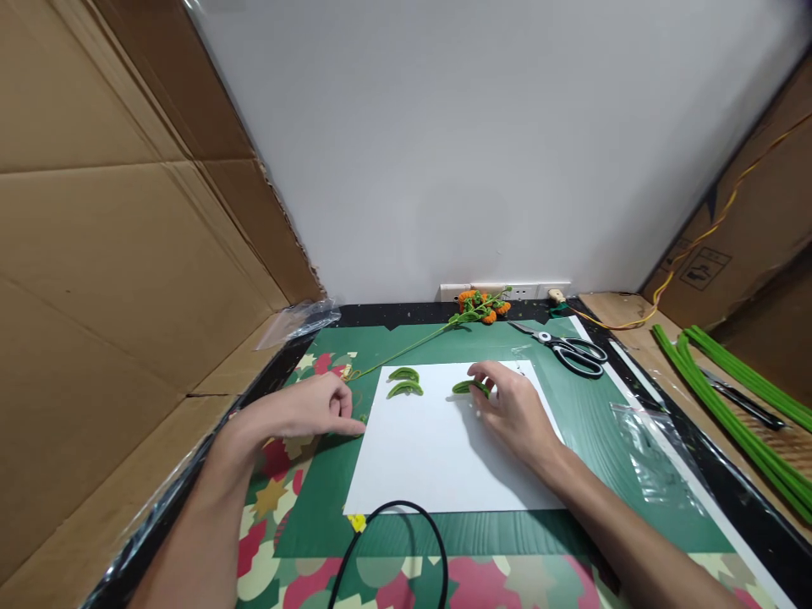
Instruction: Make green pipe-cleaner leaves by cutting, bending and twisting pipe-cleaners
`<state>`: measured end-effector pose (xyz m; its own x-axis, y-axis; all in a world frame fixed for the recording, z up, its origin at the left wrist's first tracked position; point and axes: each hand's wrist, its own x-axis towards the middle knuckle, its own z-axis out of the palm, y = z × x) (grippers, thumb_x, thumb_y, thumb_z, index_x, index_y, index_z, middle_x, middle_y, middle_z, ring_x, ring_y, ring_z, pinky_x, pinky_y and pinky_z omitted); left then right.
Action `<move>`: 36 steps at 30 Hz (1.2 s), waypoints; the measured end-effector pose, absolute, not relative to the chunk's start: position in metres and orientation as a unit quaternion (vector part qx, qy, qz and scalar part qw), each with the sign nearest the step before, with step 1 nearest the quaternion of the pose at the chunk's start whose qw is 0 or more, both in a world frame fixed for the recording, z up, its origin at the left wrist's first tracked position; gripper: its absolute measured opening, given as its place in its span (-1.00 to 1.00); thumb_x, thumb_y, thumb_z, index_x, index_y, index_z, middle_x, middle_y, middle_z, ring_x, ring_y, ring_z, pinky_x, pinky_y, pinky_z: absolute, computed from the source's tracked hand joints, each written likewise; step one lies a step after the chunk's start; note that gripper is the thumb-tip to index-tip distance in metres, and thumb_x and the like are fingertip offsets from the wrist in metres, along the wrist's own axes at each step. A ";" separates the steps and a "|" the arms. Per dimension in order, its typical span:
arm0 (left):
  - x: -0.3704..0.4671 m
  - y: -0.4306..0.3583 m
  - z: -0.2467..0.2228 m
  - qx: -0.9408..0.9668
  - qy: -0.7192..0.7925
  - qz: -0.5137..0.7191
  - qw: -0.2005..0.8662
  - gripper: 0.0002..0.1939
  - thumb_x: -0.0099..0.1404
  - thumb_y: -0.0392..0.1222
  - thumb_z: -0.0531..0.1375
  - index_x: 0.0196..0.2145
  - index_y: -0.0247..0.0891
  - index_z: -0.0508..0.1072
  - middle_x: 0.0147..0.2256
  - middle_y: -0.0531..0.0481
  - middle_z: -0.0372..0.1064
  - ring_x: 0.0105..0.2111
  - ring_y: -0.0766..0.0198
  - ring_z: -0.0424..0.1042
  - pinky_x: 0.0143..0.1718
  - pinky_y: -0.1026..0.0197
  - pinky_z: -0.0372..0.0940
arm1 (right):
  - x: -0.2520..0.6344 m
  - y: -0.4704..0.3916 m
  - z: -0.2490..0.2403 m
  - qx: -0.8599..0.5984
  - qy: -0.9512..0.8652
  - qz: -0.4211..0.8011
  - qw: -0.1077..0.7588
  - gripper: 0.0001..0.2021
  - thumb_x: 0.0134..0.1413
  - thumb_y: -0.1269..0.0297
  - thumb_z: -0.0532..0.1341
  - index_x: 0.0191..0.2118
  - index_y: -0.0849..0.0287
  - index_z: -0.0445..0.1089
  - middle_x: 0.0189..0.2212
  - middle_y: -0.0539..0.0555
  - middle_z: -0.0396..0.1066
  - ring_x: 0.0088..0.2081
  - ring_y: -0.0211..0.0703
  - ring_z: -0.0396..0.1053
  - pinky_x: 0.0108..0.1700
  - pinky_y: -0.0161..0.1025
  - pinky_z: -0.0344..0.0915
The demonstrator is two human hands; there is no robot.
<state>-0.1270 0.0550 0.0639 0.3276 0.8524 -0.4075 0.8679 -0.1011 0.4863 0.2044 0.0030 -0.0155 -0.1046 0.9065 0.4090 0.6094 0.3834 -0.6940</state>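
A sheet of white paper [419,465] lies on the green mat. My right hand [511,410] is over its right part, thumb and fingers closed on a curved green pipe-cleaner leaf [462,387] at the paper's surface. Part of that leaf is hidden by the fingers. Two similar green leaves [404,389] lie one above the other near the paper's upper left corner. My left hand [320,406] rests at the paper's left edge, one digit stretched to the edge and the others bent, with nothing visible held. A small thin green loop lies beside it.
Behind the paper lie an orange flower stem [473,309] and black-handled scissors [574,351]. Green pipe cleaners [729,414] and a utility knife [745,399] are at right. A plastic bag [660,457] lies nearby. A black cable loop [437,541] is in front; cardboard [114,254] stands left.
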 end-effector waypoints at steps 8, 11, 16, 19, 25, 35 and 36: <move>-0.103 0.051 0.070 0.780 0.505 -0.024 0.370 -0.79 0.20 -0.05 0.29 -0.46 -0.20 0.42 -0.53 0.12 0.26 -0.50 0.27 0.22 -0.48 0.27 0.07 | 0.197 0.006 -0.016 -0.492 -0.709 0.253 0.437 -0.82 0.21 0.51 0.21 -0.15 0.11 0.48 -0.23 0.06 0.56 -0.29 -0.13 0.45 -0.24 -0.24 0.31; -0.081 0.045 0.070 0.801 0.478 0.058 0.356 -0.90 0.26 -0.13 0.23 -0.35 -0.19 0.42 -0.47 0.13 0.27 -0.46 0.28 0.22 -0.44 0.28 0.08 | 0.196 0.007 -0.017 -0.490 -0.715 0.266 0.421 -0.82 0.18 0.55 0.27 -0.20 0.11 0.50 -0.27 0.03 0.56 -0.26 -0.10 0.46 -0.20 -0.21 0.31; -0.046 0.031 0.053 0.788 0.470 0.135 0.374 -0.91 0.30 -0.15 0.21 -0.27 -0.20 0.44 -0.50 0.15 0.27 -0.49 0.30 0.26 -0.46 0.30 0.10 | 0.194 0.007 -0.019 -0.487 -0.756 0.226 0.374 -0.78 0.14 0.61 0.33 -0.23 0.12 0.51 -0.28 0.04 0.56 -0.17 -0.02 0.43 -0.11 -0.14 0.29; -0.031 0.025 0.039 0.777 0.476 0.183 0.369 -0.89 0.31 -0.13 0.23 -0.27 -0.20 0.44 -0.51 0.16 0.29 -0.53 0.31 0.29 -0.48 0.30 0.13 | 0.194 0.007 -0.018 -0.464 -0.779 0.201 0.372 -0.70 0.12 0.60 0.38 -0.10 0.11 0.49 -0.15 0.06 0.57 -0.09 -0.01 0.43 -0.04 -0.11 0.29; -0.021 0.018 0.020 0.781 0.492 0.222 0.314 -0.91 0.34 -0.14 0.23 -0.28 -0.19 0.46 -0.49 0.15 0.30 -0.52 0.32 0.25 -0.45 0.27 0.13 | 0.200 0.004 -0.010 -0.440 -0.808 0.161 0.358 -0.63 0.09 0.44 0.49 -0.02 0.07 0.45 -0.08 0.05 0.53 -0.05 0.02 0.39 -0.03 -0.08 0.27; -0.015 0.008 0.021 0.767 0.478 0.260 0.338 -0.81 0.40 -0.03 0.22 -0.29 -0.19 0.44 -0.53 0.20 0.16 -0.54 0.34 0.15 -0.49 0.29 0.04 | 0.212 -0.001 0.002 -0.413 -0.820 0.160 0.361 -0.84 0.28 0.23 0.40 -0.19 0.12 0.42 -0.23 0.04 0.46 -0.16 -0.05 0.31 -0.10 -0.14 0.24; -0.014 0.007 0.021 0.766 0.478 0.261 0.341 -0.80 0.40 -0.02 0.23 -0.29 -0.19 0.44 -0.54 0.21 0.14 -0.55 0.34 0.14 -0.50 0.29 0.04 | 0.210 -0.002 0.003 -0.400 -0.826 0.156 0.365 -0.87 0.33 0.24 0.35 -0.19 0.12 0.42 -0.25 0.04 0.45 -0.18 -0.07 0.31 -0.11 -0.15 0.24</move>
